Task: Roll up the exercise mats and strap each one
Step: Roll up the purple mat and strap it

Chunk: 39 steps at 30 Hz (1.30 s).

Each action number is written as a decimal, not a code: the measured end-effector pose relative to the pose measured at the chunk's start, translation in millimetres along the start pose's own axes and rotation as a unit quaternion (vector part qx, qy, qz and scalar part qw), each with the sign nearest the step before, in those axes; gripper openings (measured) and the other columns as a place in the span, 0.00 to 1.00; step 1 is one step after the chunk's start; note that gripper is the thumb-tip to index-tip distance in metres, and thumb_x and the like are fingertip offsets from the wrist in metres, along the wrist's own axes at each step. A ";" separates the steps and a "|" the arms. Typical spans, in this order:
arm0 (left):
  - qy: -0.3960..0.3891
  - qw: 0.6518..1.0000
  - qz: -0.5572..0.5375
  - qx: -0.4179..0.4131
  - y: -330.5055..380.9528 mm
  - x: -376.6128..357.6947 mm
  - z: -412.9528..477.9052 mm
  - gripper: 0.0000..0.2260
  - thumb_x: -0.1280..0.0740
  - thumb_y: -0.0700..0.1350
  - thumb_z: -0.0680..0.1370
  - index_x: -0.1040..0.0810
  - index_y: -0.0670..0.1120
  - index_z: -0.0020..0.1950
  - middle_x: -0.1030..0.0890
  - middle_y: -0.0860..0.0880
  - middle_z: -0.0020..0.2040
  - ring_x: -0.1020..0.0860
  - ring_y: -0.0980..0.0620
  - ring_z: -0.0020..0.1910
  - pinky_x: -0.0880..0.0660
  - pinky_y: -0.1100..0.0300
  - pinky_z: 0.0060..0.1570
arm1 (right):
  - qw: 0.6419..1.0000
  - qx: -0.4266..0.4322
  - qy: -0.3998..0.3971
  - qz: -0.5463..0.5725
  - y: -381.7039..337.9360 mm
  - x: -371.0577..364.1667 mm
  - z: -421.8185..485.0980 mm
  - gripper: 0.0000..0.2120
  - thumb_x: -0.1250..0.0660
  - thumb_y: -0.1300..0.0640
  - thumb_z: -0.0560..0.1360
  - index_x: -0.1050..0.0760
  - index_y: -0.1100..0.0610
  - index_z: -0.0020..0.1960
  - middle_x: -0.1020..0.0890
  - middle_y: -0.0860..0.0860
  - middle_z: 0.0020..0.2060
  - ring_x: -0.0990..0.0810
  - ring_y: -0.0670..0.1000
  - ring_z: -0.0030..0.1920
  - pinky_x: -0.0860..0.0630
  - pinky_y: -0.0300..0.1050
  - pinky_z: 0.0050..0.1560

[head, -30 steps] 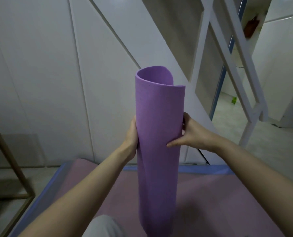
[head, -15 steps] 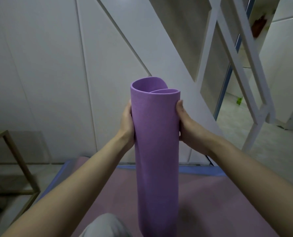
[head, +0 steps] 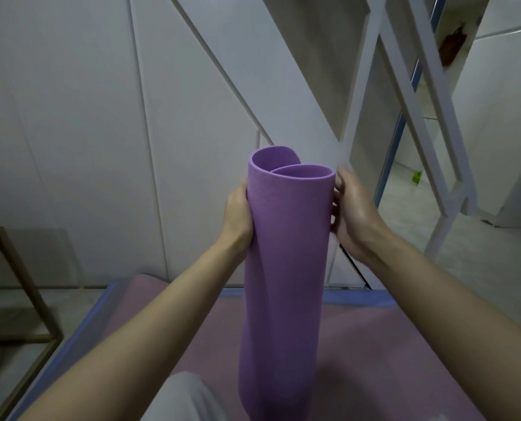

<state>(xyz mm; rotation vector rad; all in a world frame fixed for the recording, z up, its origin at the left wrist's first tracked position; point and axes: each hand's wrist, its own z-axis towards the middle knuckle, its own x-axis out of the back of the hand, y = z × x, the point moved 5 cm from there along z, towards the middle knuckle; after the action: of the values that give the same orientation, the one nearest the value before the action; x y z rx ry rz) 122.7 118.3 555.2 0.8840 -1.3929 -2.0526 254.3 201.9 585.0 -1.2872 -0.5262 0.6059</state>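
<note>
The rolled purple mat [head: 286, 253] stands upright at centre, its lower end over the pink mat [head: 389, 344] at 6 o'clock. The left hand [head: 238, 214] clasps the roll near its top at 9 o'clock and the right hand [head: 353, 214] at 3 o'clock, fingers wrapped behind.

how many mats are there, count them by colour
rolled purple foam mat, held upright: 1
flat pink foam mat on the floor: 1
flat blue mat under the pink one: 1
total: 3
</note>
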 end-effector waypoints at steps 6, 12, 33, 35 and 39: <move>-0.106 0.994 -0.011 0.033 29.2 -17.4 -4.1 0.23 0.49 0.57 0.81 0.19 0.45 0.46 0.16 0.49 0.37 0.19 0.53 0.35 0.23 0.62 0.35 | 1.000 -0.001 -0.011 -0.025 -14.7 -9.3 2.5 0.23 0.47 0.56 0.81 0.21 0.54 0.32 0.20 0.46 0.24 0.23 0.42 0.26 0.29 0.40 0.33; -0.074 0.995 -0.045 0.042 5.8 -2.7 -8.9 0.19 0.49 0.51 0.81 0.19 0.47 0.46 0.16 0.50 0.36 0.19 0.55 0.34 0.24 0.63 0.33 | 1.000 0.004 0.007 0.001 9.2 -14.8 -1.3 0.18 0.49 0.63 0.79 0.22 0.54 0.43 0.22 0.48 0.31 0.26 0.47 0.35 0.30 0.43 0.41; -0.097 0.970 0.134 0.178 -76.6 16.5 -20.8 0.17 0.49 0.47 0.79 0.22 0.51 0.42 0.22 0.52 0.33 0.27 0.52 0.36 0.32 0.58 0.35 | 0.975 -0.091 -0.036 -0.199 80.0 8.4 -7.8 0.17 0.54 0.54 0.82 0.38 0.47 0.69 0.24 0.49 0.52 0.23 0.46 0.48 0.23 0.47 0.47; -0.112 0.962 0.173 0.176 -73.0 14.7 -17.6 0.18 0.50 0.44 0.78 0.21 0.53 0.43 0.22 0.51 0.35 0.27 0.51 0.37 0.30 0.57 0.37 | 0.964 -0.106 -0.039 -0.241 80.7 10.8 -6.5 0.17 0.55 0.53 0.82 0.38 0.46 0.69 0.24 0.51 0.51 0.22 0.54 0.52 0.23 0.58 0.53; -0.115 0.956 0.212 0.169 -67.0 10.9 -15.8 0.20 0.52 0.43 0.79 0.20 0.55 0.46 0.19 0.49 0.38 0.25 0.50 0.38 0.28 0.55 0.40 | 0.949 -0.101 -0.053 -0.294 80.6 9.0 1.0 0.18 0.55 0.52 0.83 0.39 0.48 0.71 0.24 0.54 0.55 0.23 0.57 0.54 0.22 0.54 0.48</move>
<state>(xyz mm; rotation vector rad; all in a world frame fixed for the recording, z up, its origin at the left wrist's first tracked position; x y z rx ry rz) 124.2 124.4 485.8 0.4212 -1.9088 -1.6521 250.5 222.3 506.5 -1.2088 -1.0346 0.1222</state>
